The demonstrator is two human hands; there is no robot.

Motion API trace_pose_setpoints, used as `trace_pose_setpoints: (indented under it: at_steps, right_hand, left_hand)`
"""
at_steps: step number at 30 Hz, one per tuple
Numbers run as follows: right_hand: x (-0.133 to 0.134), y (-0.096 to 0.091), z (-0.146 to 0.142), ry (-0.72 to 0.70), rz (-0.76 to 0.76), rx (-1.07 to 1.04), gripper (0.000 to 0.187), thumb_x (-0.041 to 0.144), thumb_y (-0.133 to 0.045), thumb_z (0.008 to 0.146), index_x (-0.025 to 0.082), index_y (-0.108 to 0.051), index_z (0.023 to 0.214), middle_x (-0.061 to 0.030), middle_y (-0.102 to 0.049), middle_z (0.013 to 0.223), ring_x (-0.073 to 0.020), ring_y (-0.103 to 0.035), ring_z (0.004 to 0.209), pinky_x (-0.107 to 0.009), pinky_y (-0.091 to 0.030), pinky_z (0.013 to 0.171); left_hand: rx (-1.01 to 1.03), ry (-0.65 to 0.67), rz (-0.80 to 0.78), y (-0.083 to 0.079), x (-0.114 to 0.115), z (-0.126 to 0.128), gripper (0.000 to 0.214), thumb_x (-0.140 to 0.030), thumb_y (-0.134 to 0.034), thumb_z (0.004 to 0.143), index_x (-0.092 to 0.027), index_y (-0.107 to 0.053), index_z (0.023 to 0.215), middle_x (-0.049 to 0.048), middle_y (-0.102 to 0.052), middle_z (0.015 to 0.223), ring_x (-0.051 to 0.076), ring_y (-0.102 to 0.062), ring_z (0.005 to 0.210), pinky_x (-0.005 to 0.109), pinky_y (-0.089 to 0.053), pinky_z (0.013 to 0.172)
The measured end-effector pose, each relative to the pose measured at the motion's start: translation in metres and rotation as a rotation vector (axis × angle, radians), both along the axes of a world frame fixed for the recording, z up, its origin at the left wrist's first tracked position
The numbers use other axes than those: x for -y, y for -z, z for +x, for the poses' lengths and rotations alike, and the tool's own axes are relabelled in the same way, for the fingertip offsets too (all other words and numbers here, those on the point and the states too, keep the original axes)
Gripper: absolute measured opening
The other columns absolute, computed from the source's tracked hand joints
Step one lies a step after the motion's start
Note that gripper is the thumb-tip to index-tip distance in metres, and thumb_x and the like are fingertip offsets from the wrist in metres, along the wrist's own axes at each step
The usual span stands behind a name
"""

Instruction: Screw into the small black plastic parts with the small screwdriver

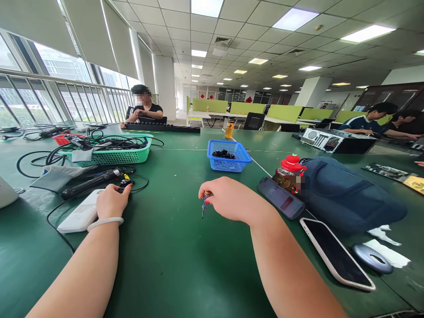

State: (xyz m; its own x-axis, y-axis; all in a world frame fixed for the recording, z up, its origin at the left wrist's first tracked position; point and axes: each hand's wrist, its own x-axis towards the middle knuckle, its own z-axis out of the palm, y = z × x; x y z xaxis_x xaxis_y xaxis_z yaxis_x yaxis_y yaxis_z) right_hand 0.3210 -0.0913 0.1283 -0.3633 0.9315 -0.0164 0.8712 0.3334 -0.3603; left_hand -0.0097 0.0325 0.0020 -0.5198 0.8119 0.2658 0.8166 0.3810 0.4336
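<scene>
My right hand (228,198) is closed around a small screwdriver (204,206), its tip pointing down above the green table. To the left, my left hand (112,201) has its fingers closed on a small black part (126,184) with a bit of yellow beside it; the fingers hide some of it. Under and beside that hand lies a white power bank (77,216). Just behind it is a black cylindrical tool (91,183) with a thin black cable. Farther forward, a blue basket (230,164) contains several small black pieces (223,154).
A green basket (119,158) of cables stands at the left. Along the right are a phone (281,198), a red-lidded jar (288,174), a dark blue bag (351,194), another phone (336,251) and a grey mouse (372,258). Other people sit at the table farther off.
</scene>
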Motion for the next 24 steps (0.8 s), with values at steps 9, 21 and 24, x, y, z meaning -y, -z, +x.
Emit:
trace_pose_setpoints:
  at_steps: [9,21,24]
  right_hand:
    - [0.0009,-0.0004,0.0003,0.01,-0.015,0.005,0.025,0.008,-0.053,0.083,0.023,-0.067,0.096,-0.0013,-0.069,0.094,-0.0122,-0.061,0.071,-0.02,-0.035,0.051]
    - [0.0011,-0.0011,-0.0007,0.009,-0.014,-0.002,0.028,0.007,-0.051,0.081,0.023,-0.068,0.096,-0.0006,-0.07,0.094,-0.013,-0.061,0.072,-0.02,-0.035,0.051]
    - [0.0015,-0.0017,-0.0004,0.007,-0.022,0.006,0.029,0.007,-0.051,0.081,0.023,-0.068,0.098,-0.0016,-0.07,0.095,-0.0135,-0.061,0.073,-0.021,-0.035,0.052]
  left_hand:
    - [0.061,0.021,0.043,0.0058,-0.0063,-0.0064,0.056,-0.06,-0.044,0.082,-0.013,-0.063,0.105,0.0181,-0.068,0.105,0.035,-0.06,0.103,0.044,-0.046,0.087]
    - [0.01,0.014,-0.042,0.0014,-0.0044,-0.0013,0.059,-0.064,-0.048,0.078,-0.013,-0.064,0.101,0.0185,-0.069,0.096,0.036,-0.062,0.099,0.042,-0.048,0.082]
    - [-0.017,0.016,-0.026,0.0013,-0.0034,-0.0005,0.06,-0.065,-0.047,0.078,-0.012,-0.063,0.101,0.0201,-0.069,0.096,0.037,-0.062,0.098,0.043,-0.048,0.082]
